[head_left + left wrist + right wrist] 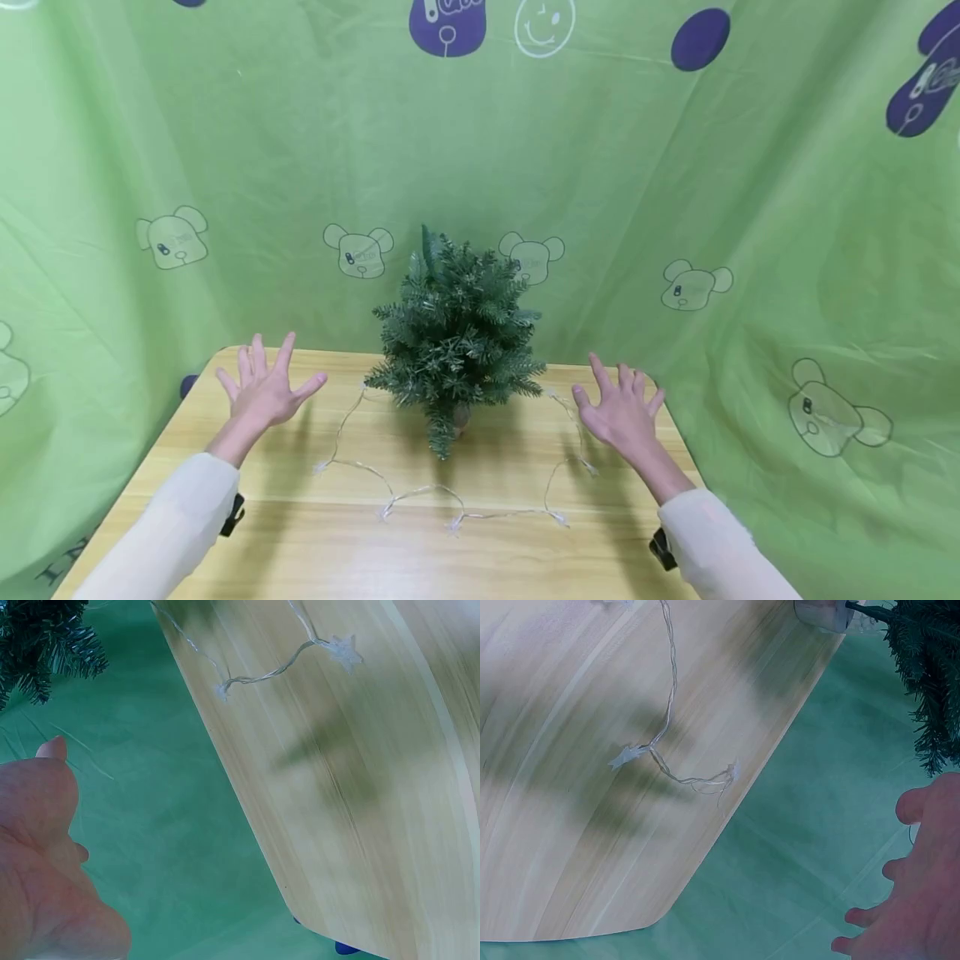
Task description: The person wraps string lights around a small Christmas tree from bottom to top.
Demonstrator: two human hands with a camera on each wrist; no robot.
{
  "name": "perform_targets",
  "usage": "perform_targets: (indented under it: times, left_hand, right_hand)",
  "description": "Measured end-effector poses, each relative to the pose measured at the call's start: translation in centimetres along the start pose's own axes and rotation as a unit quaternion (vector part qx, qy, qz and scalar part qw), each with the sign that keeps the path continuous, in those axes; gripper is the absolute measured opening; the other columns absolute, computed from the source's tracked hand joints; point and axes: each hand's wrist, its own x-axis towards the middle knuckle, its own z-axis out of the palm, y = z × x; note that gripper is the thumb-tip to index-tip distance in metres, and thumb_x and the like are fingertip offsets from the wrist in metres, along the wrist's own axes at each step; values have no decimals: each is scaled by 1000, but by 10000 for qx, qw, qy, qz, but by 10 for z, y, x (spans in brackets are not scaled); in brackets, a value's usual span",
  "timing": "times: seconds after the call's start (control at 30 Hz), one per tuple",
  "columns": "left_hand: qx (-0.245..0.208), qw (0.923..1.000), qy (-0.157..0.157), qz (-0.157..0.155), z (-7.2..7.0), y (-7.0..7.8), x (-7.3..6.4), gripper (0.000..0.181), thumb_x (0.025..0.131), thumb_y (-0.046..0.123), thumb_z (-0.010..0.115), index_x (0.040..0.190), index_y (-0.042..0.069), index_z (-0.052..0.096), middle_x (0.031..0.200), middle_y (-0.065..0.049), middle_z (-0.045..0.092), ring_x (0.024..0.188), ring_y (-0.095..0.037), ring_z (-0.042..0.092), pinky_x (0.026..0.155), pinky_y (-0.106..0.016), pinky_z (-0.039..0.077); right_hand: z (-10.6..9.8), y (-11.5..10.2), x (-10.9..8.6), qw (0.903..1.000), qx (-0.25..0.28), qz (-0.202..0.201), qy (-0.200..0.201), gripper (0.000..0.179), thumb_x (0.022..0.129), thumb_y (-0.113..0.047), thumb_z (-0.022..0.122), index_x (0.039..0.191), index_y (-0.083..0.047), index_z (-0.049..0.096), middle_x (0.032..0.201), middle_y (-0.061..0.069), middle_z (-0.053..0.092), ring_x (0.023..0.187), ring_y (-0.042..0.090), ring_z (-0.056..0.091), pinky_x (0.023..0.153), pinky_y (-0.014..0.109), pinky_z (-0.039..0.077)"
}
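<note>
A small artificial Christmas tree (pixel 457 333) stands upright at the back middle of the table, its base mostly hidden under the branches. Around its front runs a string of star lights (pixel 423 490), a thin clear wire lying on the wood. My left hand (pixel 266 392) is held over the table left of the tree, fingers spread and holding nothing. On the other side, my right hand (pixel 621 410) hovers with spread fingers near the right end of the light string. In the right wrist view a pale star light (pixel 628 755) shows on the wire.
The light wooden table (pixel 315 550) has rounded back corners. Behind and beside it hangs a green curtain (pixel 300 150) with bear faces and purple shapes, close to the back edge. Dark wrist cameras (pixel 663 550) sit under both pale sleeves.
</note>
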Motion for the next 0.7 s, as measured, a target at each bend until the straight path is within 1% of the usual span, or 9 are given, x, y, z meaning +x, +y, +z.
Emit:
perform_targets:
  times: [0.17,0.33,0.5,0.7]
  left_hand:
    - [38,10000,-5,8,1,0,0,97,96,65,51,164,19,-2,160,-32,-25,146,-60,-17,105,-79,-22]
    - [79,10000,-32,45,4,2,0,98,96,68,49,163,19,-3,160,-31,-25,145,-60,-19,105,-79,-23]
    - [82,9999,-20,113,11,6,0,98,95,70,48,164,19,-1,161,-30,-24,146,-59,-18,105,-78,-24]
    - [25,9997,-40,241,20,15,0,96,96,67,49,164,19,0,162,-30,-23,147,-59,-16,105,-79,-21]
  right_hand:
    - [1,-1,0,10000,13,9,25,72,104,-58,30,164,-23,11,160,39,13,147,62,4,106,85,-10]
    - [2,-2,1,10000,10,38,-11,72,104,-58,31,164,-22,11,160,40,11,146,64,3,106,85,-12]
    - [5,-5,0,10000,4,70,-55,72,104,-57,32,164,-22,11,161,39,10,144,68,4,105,85,-12]
    - [10,-13,-1,9999,108,29,-77,73,104,-56,36,164,-22,12,161,38,11,144,68,7,105,86,-9]
